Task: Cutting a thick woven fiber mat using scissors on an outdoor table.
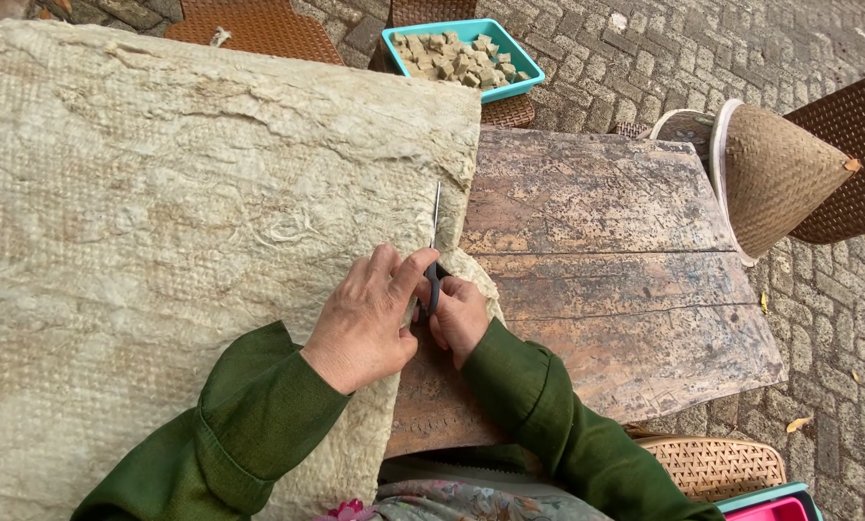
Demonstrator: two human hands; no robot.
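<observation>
1. Left hand (370, 314) presses flat on the pale sheet (162, 241) covering the bench (625, 289).
2. Right hand (461, 316) grips scissors (433, 260) at the sheet's edge.
3. Cutting well probably needs the sheet held taut.

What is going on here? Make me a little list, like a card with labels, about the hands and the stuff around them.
place: old wooden table outdoors on brick paving
left hand: rests on a big pale fibrous sheet
right hand: grips scissors, blades pointing away along the sheet's edge
sleeves: green
behind the table: teal tray of small tan cubes
right side: cone-shaped woven hat
near the person: woven basket
</observation>
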